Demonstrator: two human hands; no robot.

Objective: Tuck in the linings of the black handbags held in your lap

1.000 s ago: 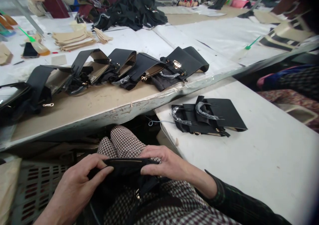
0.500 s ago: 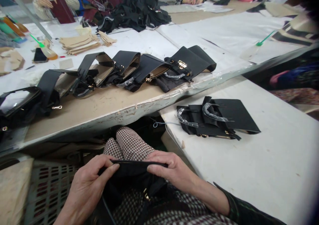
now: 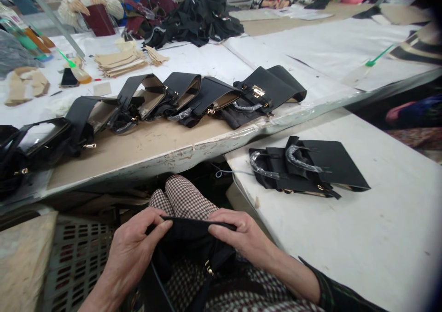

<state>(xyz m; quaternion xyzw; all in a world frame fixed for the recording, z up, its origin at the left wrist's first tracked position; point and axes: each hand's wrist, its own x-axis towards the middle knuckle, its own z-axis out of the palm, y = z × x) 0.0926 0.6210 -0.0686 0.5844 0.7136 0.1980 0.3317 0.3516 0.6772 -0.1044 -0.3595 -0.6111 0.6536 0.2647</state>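
A black bag piece (image 3: 193, 231) with gold hardware lies over my checked lap. My left hand (image 3: 138, 238) pinches the left end of its top edge between thumb and fingers. The right part of the same edge is gripped by my right hand (image 3: 241, 236), thumb on the near side. Between the two hands the edge runs nearly straight. To the right, a black bag (image 3: 311, 164) with plastic-wrapped handles lies on the white side table. Several black bags, among them one with a gold clasp (image 3: 276, 89), stand in a row along the long table.
The long table's front edge (image 3: 186, 158) crosses ahead of my knees. A plastic crate (image 3: 79, 257) is at my lower left, the white side table (image 3: 362, 238) at my right. Farther back are beige pieces (image 3: 120, 62), a black fabric heap (image 3: 200, 20) and other people's hands.
The view has shifted slightly, so the tables and bags appear farther right. Both hands keep their hold on the black piece, whose edge now tilts slightly down to the right.
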